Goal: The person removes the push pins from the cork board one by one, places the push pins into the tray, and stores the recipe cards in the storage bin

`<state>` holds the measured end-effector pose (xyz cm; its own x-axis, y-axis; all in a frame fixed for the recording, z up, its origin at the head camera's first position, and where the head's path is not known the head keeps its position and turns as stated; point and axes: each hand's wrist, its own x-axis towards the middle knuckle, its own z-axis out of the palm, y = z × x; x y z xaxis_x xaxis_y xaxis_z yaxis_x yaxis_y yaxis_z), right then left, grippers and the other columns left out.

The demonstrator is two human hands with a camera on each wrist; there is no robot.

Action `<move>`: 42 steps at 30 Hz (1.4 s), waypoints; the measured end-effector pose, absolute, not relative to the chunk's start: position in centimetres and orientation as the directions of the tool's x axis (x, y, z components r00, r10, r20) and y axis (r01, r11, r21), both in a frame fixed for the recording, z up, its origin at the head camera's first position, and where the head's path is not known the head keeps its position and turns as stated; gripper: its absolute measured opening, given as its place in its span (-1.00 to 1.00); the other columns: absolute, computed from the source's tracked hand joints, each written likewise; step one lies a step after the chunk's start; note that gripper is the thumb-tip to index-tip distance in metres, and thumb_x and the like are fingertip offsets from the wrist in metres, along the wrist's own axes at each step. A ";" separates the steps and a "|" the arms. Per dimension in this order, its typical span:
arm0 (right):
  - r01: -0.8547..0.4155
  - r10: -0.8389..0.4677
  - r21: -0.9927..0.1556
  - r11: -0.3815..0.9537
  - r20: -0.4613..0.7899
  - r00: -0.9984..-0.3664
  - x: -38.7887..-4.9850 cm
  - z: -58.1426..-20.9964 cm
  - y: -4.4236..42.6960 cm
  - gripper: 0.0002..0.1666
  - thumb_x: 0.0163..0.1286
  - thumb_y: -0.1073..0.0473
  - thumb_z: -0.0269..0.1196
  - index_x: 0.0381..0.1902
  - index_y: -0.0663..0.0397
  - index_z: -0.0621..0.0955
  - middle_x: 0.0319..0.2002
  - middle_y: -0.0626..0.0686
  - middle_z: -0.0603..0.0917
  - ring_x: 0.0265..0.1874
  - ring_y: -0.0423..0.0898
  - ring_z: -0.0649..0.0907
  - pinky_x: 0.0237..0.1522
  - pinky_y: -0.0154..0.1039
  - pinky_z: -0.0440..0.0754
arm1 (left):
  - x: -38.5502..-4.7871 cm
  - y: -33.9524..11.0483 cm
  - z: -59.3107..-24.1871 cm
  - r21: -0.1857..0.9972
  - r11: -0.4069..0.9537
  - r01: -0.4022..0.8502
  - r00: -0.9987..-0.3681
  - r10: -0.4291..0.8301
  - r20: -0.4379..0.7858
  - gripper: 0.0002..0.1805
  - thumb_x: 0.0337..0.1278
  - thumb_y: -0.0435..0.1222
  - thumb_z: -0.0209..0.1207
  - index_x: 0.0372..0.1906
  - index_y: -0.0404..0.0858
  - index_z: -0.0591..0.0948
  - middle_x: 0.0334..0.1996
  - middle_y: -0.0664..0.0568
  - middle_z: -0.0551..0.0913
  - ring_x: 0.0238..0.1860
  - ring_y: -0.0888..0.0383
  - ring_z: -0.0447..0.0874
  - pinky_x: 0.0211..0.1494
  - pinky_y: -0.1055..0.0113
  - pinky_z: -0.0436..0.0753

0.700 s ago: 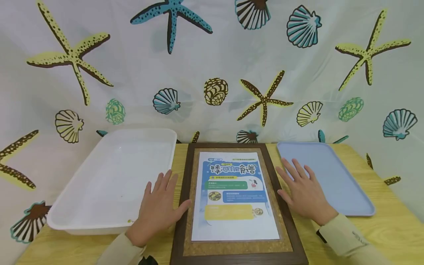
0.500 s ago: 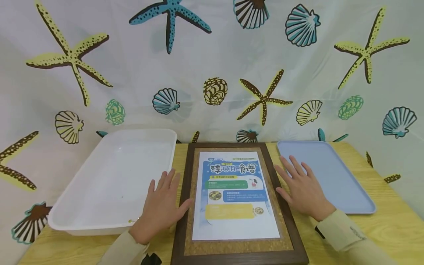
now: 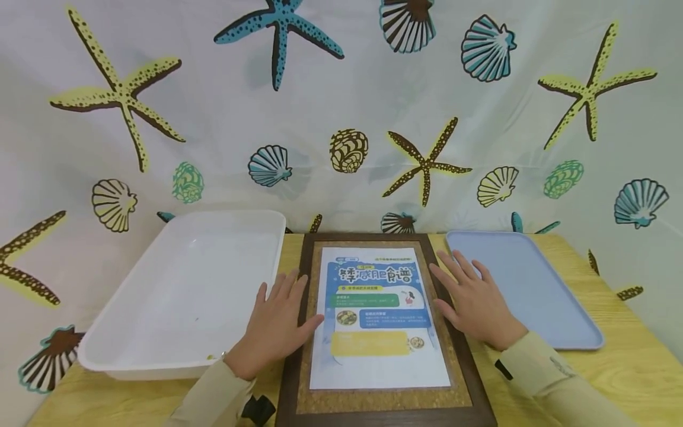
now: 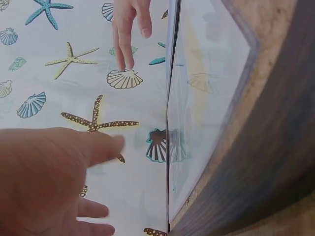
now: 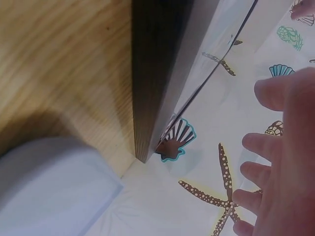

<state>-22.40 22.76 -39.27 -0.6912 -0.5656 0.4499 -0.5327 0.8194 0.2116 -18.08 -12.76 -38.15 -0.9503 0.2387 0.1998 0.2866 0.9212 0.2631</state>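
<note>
A dark brown picture frame (image 3: 384, 417) lies flat on the table, with a cork border (image 3: 384, 402) around a printed sheet (image 3: 379, 370) in blue, green and yellow. My left hand (image 3: 280, 320) is over the frame's left side, palm down, fingers spread, thumb reaching over the sheet's edge. Over its right side is my right hand (image 3: 477, 305), also spread. Both wrist views show the left hand (image 4: 44, 172) and right hand (image 5: 295, 162) holding nothing; they appear raised above the frame (image 5: 152, 73). In the left wrist view, the frame's glossy surface mirrors the shell print.
Left of the frame stands a deep white tray (image 3: 176, 308) with a small spot near its front rim. A shallow pale blue tray (image 3: 539, 302) lies on the right. The wood-grain table (image 3: 629, 379) meets a white curtain (image 3: 320, 101) printed with starfish and shells.
Both hands have moved inward over the frame's sides, the left one to the right and the right one to the left. Frame and trays stay in place.
</note>
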 end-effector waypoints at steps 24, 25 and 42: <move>-0.583 -0.573 0.102 0.806 0.384 -0.724 -24.9 -38.9 18.8 -0.34 0.33 -0.13 0.22 0.28 0.10 0.47 0.35 0.22 0.39 0.37 0.19 0.33 0.24 0.22 0.29 | -19.8 -9.2 -37.6 0.283 0.909 0.305 -0.936 0.231 0.266 -0.19 0.17 0.04 0.21 0.35 -0.42 0.31 0.33 -0.26 0.37 0.36 -0.16 0.31 0.29 -0.14 0.35; -0.588 -0.571 0.083 0.805 0.381 -0.727 -24.9 -38.9 18.6 -0.34 0.33 -0.13 0.22 0.27 0.10 0.47 0.35 0.22 0.39 0.37 0.19 0.33 0.24 0.21 0.30 | -19.8 -9.0 -37.7 0.286 0.907 0.309 -0.933 0.230 0.279 -0.21 0.17 0.03 0.21 0.34 -0.42 0.33 0.31 -0.26 0.39 0.34 -0.16 0.33 0.27 -0.13 0.38; -0.636 -0.587 -0.018 0.771 0.368 -0.721 -25.5 -38.5 14.4 -0.45 0.37 -0.06 0.20 0.22 0.08 0.50 0.30 0.18 0.45 0.29 0.14 0.43 0.24 0.17 0.35 | -20.9 -8.0 -38.9 0.395 0.884 0.251 -0.950 0.147 0.275 -0.30 0.18 -0.04 0.22 0.29 -0.41 0.38 0.23 -0.27 0.48 0.23 -0.16 0.48 0.18 -0.09 0.47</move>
